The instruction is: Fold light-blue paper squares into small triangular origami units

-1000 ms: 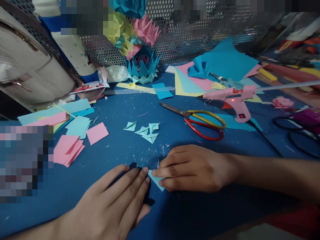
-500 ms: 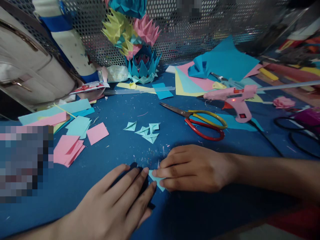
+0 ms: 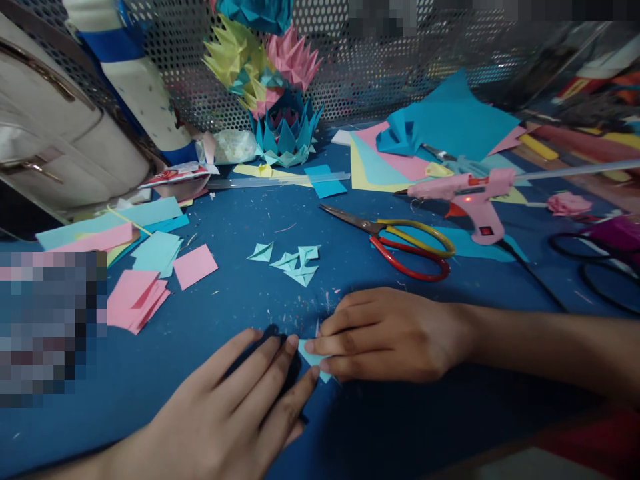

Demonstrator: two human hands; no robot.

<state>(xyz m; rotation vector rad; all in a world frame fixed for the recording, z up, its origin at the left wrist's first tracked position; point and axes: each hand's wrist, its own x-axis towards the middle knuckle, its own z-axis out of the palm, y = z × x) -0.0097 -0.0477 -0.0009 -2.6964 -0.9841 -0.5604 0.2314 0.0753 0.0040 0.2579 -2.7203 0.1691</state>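
Note:
A small folded piece of light blue paper lies on the blue tabletop between my hands, partly covered by fingers. My right hand holds it down, the fingertips pressed on its right side and the thumb out of sight. My left hand has its fingers stretched out and apart; the index fingertip touches the paper's lower left edge, and the middle fingertip is at its top left corner. Beyond the hands lie several folded light blue triangles. Scissors with one red and one yellow handle rest behind my right hand.
Pink paper squares and light blue squares lie at left. A pink glue gun, its light lit and cord trailing, stands at right. Folded paper flowers, a bottle, a white bag and coloured sheets line the back.
My left index fingertip has slid slightly right and down along the paper's edge. My right hand stays almost still on the paper.

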